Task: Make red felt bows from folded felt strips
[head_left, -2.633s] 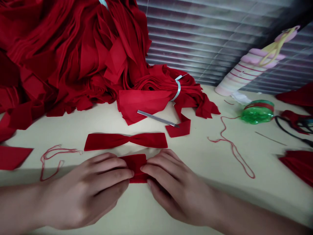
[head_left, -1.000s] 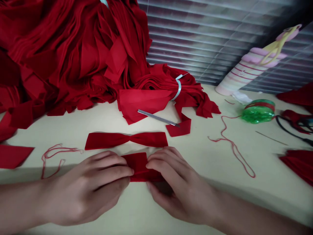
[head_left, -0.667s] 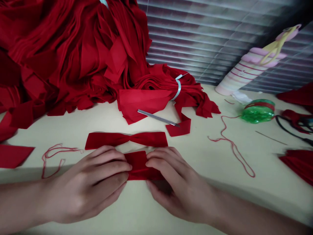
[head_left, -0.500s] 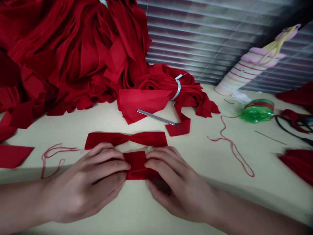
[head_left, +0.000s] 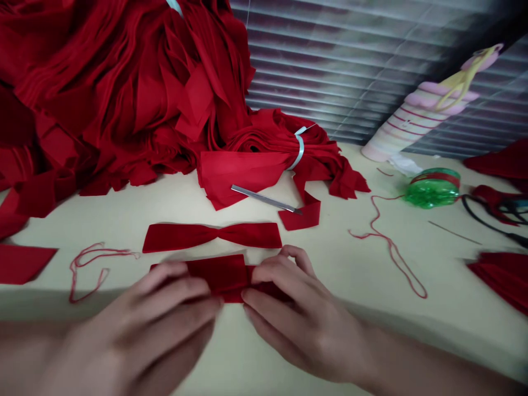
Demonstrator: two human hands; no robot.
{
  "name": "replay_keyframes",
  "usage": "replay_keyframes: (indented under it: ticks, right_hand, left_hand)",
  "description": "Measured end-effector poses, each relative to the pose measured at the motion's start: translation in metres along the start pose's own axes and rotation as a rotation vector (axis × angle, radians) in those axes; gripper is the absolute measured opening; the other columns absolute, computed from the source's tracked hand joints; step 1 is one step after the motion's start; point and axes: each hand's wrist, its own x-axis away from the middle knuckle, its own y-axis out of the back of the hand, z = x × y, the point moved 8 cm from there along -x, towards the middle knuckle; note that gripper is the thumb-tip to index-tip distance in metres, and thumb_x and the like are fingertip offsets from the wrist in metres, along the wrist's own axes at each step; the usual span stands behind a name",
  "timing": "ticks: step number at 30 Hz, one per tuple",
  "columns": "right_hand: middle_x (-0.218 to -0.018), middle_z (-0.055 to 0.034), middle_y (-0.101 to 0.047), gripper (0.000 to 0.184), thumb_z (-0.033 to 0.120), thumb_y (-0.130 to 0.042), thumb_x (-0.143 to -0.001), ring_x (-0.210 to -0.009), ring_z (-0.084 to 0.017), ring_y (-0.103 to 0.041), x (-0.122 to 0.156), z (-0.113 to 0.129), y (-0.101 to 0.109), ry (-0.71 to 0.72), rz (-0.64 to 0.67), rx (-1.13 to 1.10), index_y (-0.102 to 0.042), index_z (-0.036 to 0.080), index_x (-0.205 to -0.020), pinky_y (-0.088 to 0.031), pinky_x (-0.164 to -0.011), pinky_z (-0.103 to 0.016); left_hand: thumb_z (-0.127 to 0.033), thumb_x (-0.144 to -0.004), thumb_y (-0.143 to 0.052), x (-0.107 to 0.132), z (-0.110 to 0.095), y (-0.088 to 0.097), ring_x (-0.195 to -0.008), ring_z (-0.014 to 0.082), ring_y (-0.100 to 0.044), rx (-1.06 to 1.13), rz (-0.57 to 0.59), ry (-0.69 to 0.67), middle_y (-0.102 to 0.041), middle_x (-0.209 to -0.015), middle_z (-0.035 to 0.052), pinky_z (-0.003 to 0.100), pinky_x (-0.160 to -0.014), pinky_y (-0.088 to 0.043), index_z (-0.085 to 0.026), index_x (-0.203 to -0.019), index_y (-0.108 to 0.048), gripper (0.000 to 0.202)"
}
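Note:
A folded red fabric strip (head_left: 225, 272) lies on the table between my hands, its layers overlapping near the middle. My right hand (head_left: 289, 302) is closed on its right part, fingers bent and thumb at the lower edge. My left hand (head_left: 165, 313) is somewhat blurred; its fingers stretch across the strip's left part, slightly apart, with the fingertips by the lower edge. Just beyond lies a red fabric bow (head_left: 216, 234), pinched narrow at its centre. Parts of the folded strip are hidden under both hands.
A large heap of red fabric strips (head_left: 124, 93) fills the back left, beside a tied bundle (head_left: 264, 132). Metal tweezers (head_left: 266, 199) rest before it. Loose red thread (head_left: 388, 236) runs to a green spool (head_left: 433, 188). A striped plush cylinder (head_left: 412, 118) leans by the blinds.
My left hand has drawn down towards me, uncovering more of the folded strip's left side. My right hand's fingers have bent and shifted slightly on the right part. The bow stays put.

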Motion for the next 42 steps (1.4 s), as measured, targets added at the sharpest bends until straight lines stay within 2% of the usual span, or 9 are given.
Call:
replay_keyframes:
  ticks: [3, 5, 9, 12, 16, 20, 24, 36, 42]
  right_hand:
    - [-0.074, -0.0028, -0.057, 0.022, 0.005, -0.047, -0.085, -0.068, -0.015, -0.052, 0.001, 0.006, 0.001, 0.069, 0.002, 0.066, -0.064, 0.014, -0.076, -0.037, -0.071, -0.038]
    - [-0.072, -0.0041, -0.058, 0.024, 0.005, -0.043, -0.086, -0.067, -0.017, -0.053, 0.002, 0.01, 0.001, 0.126, 0.012, 0.08, -0.066, 0.013, -0.082, -0.039, -0.068, -0.038]
    - [-0.075, -0.0095, -0.063, 0.027, 0.007, -0.041, -0.087, -0.069, -0.021, -0.057, 0.004, 0.018, -0.001, 0.214, 0.032, 0.061, -0.067, 0.007, -0.092, -0.046, -0.065, -0.038]
    - [-0.078, -0.01, -0.065, 0.021, 0.007, -0.047, -0.085, -0.072, -0.021, -0.059, 0.004, 0.019, -0.001, 0.2, 0.023, 0.069, -0.067, 0.007, -0.093, -0.05, -0.065, -0.037]
    - [-0.082, -0.0107, -0.067, 0.02, 0.006, -0.048, -0.085, -0.081, -0.022, -0.063, 0.003, 0.021, 0.003, 0.176, -0.01, 0.09, -0.067, 0.009, -0.091, -0.054, -0.07, -0.036]
    - [-0.088, -0.0107, -0.069, 0.02, 0.006, -0.05, -0.083, -0.085, -0.023, -0.064, 0.003, 0.02, 0.004, 0.176, -0.021, 0.105, -0.067, 0.011, -0.091, -0.055, -0.076, -0.037]
    - [-0.092, -0.0107, -0.07, 0.016, 0.007, -0.056, -0.081, -0.087, -0.023, -0.064, 0.004, 0.02, 0.002, 0.194, -0.016, 0.114, -0.068, 0.011, -0.091, -0.055, -0.077, -0.038]
    - [-0.092, -0.011, -0.071, 0.012, 0.007, -0.058, -0.08, -0.084, -0.024, -0.064, 0.006, 0.022, 0.004, 0.199, -0.06, 0.112, -0.069, 0.009, -0.085, -0.055, -0.075, -0.039]
    - [-0.092, -0.0108, -0.07, 0.015, 0.007, -0.054, -0.081, -0.086, -0.024, -0.063, 0.006, 0.018, 0.001, 0.158, -0.022, 0.104, -0.067, 0.012, -0.084, -0.054, -0.079, -0.041]
  left_hand:
    - [-0.022, -0.084, -0.061, 0.01, -0.023, -0.01, -0.115, 0.0193, -0.054, -0.025, 0.052, -0.099, -0.062, -0.122, -0.0009, 0.035, -0.11, -0.037, -0.021, -0.101, -0.069, 0.019]
    - [-0.025, -0.087, -0.057, 0.011, -0.031, -0.016, -0.121, 0.0186, -0.05, -0.023, 0.073, -0.114, -0.06, -0.126, -0.0006, 0.033, -0.113, -0.032, -0.022, -0.102, -0.069, 0.019]
    - [-0.023, -0.096, -0.04, 0.01, -0.027, -0.018, -0.127, 0.0171, -0.045, -0.061, 0.052, -0.015, -0.055, -0.132, 0.0003, 0.03, -0.113, -0.028, -0.022, -0.115, -0.063, 0.03]
    - [-0.023, -0.099, -0.031, 0.012, -0.025, -0.024, -0.131, 0.0162, -0.04, -0.072, 0.114, -0.002, -0.052, -0.136, 0.0002, 0.027, -0.113, -0.025, -0.023, -0.125, -0.056, 0.037]
    - [-0.018, -0.098, -0.031, 0.013, -0.025, -0.027, -0.128, 0.0159, -0.043, -0.082, 0.119, 0.011, -0.054, -0.134, 0.001, 0.025, -0.108, -0.032, -0.024, -0.123, -0.058, 0.037]
    - [-0.02, -0.095, -0.037, 0.012, -0.028, -0.02, -0.122, 0.0206, -0.05, -0.163, 0.045, 0.01, -0.06, -0.125, 0.0034, 0.032, -0.106, -0.037, -0.025, -0.114, -0.062, 0.032]
    - [-0.025, -0.09, -0.045, 0.014, -0.028, -0.014, -0.119, 0.0259, -0.052, -0.27, 0.016, 0.02, -0.063, -0.119, 0.0077, 0.041, -0.11, -0.031, -0.02, -0.109, -0.063, 0.027]
    - [-0.025, -0.086, -0.047, 0.015, -0.027, -0.014, -0.12, 0.0293, -0.05, -0.259, 0.037, -0.026, -0.064, -0.116, 0.0106, 0.043, -0.111, -0.027, -0.016, -0.11, -0.063, 0.03]
    - [-0.036, -0.082, -0.056, 0.015, -0.027, -0.015, -0.123, 0.0317, -0.046, -0.251, 0.052, -0.019, -0.063, -0.116, 0.0111, 0.044, -0.112, -0.024, -0.017, -0.11, -0.062, 0.035]
